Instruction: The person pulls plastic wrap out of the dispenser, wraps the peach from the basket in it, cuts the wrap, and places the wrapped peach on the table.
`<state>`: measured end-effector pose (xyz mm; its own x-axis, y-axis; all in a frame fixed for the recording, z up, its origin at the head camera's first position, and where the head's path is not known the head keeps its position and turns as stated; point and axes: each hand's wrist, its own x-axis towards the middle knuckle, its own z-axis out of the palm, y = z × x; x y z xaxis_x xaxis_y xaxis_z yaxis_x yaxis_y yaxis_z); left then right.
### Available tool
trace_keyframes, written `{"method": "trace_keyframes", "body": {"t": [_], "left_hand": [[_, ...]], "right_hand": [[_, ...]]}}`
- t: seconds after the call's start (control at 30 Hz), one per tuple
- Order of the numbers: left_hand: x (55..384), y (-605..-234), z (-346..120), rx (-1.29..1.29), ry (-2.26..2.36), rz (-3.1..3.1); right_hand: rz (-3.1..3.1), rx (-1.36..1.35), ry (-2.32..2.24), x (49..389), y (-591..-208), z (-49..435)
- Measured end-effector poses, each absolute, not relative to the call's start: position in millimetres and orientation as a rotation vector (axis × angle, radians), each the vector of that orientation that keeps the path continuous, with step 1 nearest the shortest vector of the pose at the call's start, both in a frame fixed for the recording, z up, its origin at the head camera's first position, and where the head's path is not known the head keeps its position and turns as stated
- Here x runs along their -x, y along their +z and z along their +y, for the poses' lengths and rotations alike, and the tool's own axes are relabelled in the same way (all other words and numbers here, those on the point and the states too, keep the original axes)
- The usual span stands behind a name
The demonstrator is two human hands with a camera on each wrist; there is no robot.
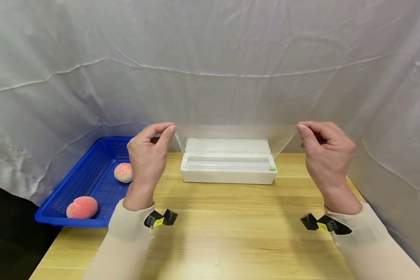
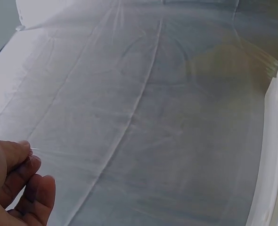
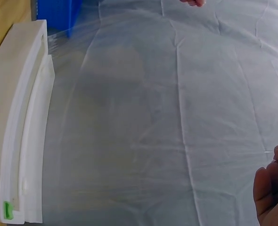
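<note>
Cling film [image 1: 236, 131] drawn out of white dispenser [image 1: 227, 177] on counter [image 1: 231, 241] — sheet taut above it, left hand [image 1: 147, 157] and right hand [image 1: 328, 155] each pinching top corner. Cut seems not yet made — film apparently joined to roll box. Peaches [image 1: 82, 207] bare in blue basket [image 1: 70, 222].

Thin, clear plastic film [image 1: 236, 132] is stretched upward, its top edge straight, from a long white dispenser box [image 1: 227, 176] (lid [image 3: 37, 141] raised, green piece [image 1: 272, 168] at one end) lying crosswise on the tabletop [image 1: 231, 225].
</note>
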<state>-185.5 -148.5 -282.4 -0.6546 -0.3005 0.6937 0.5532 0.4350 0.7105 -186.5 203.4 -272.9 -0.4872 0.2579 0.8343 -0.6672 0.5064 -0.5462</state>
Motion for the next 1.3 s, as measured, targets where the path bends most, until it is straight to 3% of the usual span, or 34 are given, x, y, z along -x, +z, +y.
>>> {"method": "trace_keyframes", "body": {"t": [0.57, 1.07, 1.3], "left_hand": [[154, -277, -160, 0.358, -1.422, -1.757], [138, -291, -198, 1.32, -1.753, -1.642], [130, -297, -216, 1.745, -1.662, -2.009]], "right_hand": [[-1.53, -0.525, 1.261, 149, -258, 193], [-1.305, -1.199, 1.781, 120, -269, 227], [-1.669, -1.777, 1.848, 114, -276, 258]]}}
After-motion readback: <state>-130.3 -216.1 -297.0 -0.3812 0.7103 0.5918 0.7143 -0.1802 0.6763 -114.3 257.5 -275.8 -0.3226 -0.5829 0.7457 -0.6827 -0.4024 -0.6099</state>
